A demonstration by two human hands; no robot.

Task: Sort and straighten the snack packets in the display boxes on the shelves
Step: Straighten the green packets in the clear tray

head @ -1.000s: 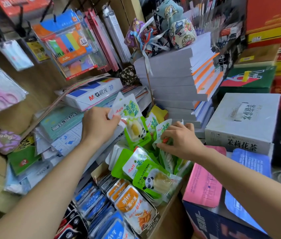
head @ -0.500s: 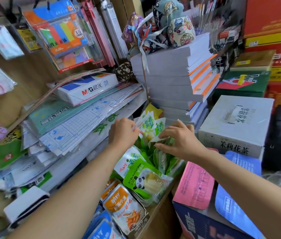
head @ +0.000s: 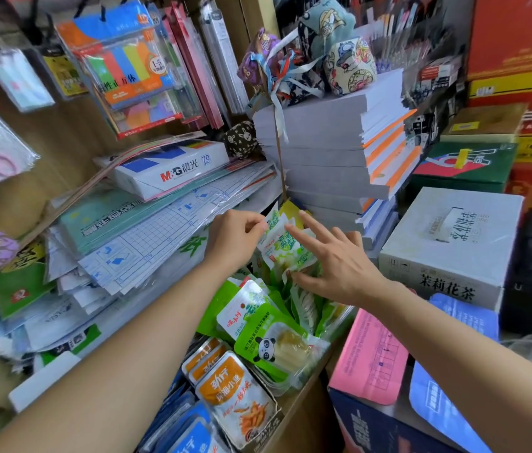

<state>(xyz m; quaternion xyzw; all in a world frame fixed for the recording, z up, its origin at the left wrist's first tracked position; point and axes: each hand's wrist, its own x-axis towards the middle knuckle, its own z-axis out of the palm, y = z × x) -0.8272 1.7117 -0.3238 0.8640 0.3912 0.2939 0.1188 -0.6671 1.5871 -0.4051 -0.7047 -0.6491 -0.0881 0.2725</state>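
Observation:
Green and white snack packets stand upright at the back of a cardboard display box. My left hand pinches the top edge of the rear packets between thumb and fingers. My right hand lies against the front of the same packets with fingers spread straight and the thumb under them. A green panda packet lies tilted in front. Orange packets and blue packets fill the nearer rows.
A stack of grey notebooks rises just behind the packets. Stationery sheets and a white M&G paper ream pile up on the left. A white tea carton and a pink-topped box stand on the right.
My left hand has carried a green and white packet from the upper left down into the back of the box. My right hand has opened from a curl to spread fingers against the packets.

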